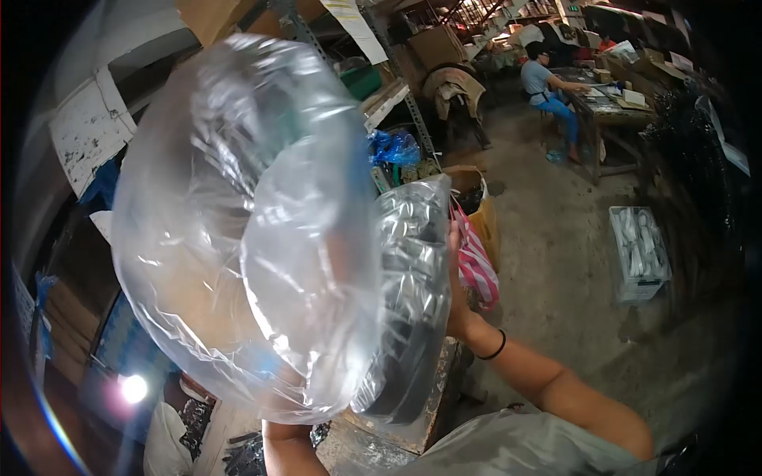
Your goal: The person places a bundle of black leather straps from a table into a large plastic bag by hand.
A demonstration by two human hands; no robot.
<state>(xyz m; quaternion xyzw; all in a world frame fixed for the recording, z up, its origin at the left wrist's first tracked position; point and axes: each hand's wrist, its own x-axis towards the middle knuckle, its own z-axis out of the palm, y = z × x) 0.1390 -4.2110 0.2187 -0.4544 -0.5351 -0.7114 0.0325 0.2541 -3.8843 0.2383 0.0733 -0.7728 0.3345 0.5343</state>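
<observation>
A large, clear plastic bag (pixel 198 198), puffed up with air, fills the middle left of the view. At its right side a stack of dark pieces (pixel 413 293) stands upright inside shiny clear plastic; I cannot make out what the pieces are. My right hand (pixel 458 293) lies along the right side of this stack, fingers pointing up and pressed to the plastic, holding it. My left forearm rises from the bottom edge to the bag's underside. The bag's plastic hides my left hand, so its fingers do not show.
Below is a worn work table (pixel 357 440) with black pieces on it. A pink-striped bag (pixel 475 262) hangs beside a carton (pixel 486 218). A crate of white items (pixel 639 250) stands on the floor. Farther back, a person (pixel 548 95) sits at a table. A lamp (pixel 132 389) shines lower left.
</observation>
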